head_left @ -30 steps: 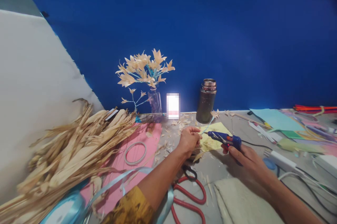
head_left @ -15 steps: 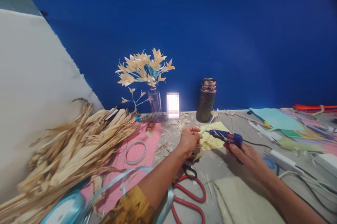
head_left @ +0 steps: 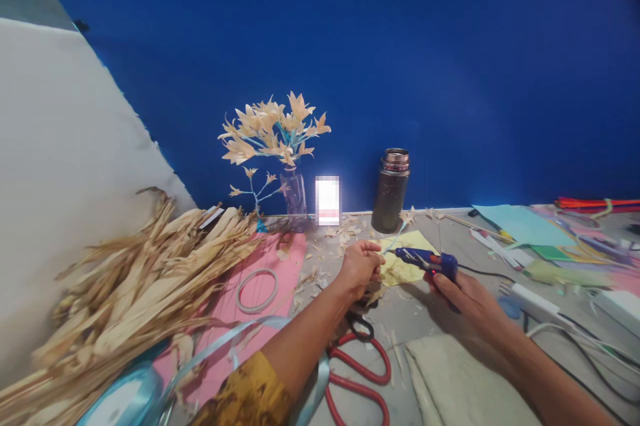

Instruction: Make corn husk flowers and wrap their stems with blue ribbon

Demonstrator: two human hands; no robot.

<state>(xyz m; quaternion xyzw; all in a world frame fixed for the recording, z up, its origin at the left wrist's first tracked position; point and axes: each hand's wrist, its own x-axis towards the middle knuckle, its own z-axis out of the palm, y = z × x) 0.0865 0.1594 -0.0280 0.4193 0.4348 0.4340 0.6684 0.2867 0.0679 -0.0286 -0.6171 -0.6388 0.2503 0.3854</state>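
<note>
My right hand (head_left: 463, 293) grips the glue gun (head_left: 425, 259), nozzle pointing to nine o'clock at what looks like a thin stem (head_left: 397, 236) pinched in my left hand (head_left: 357, 266).

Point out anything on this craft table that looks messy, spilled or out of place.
Small husk scraps lie scattered over the grey table and the pink paper, near the left hand. A light blue ribbon trails loose across the pink paper. Nothing looks spilled or broken.

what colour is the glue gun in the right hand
Blue, with an orange trigger; the glue gun shows in the head view, held by the right hand.
</note>
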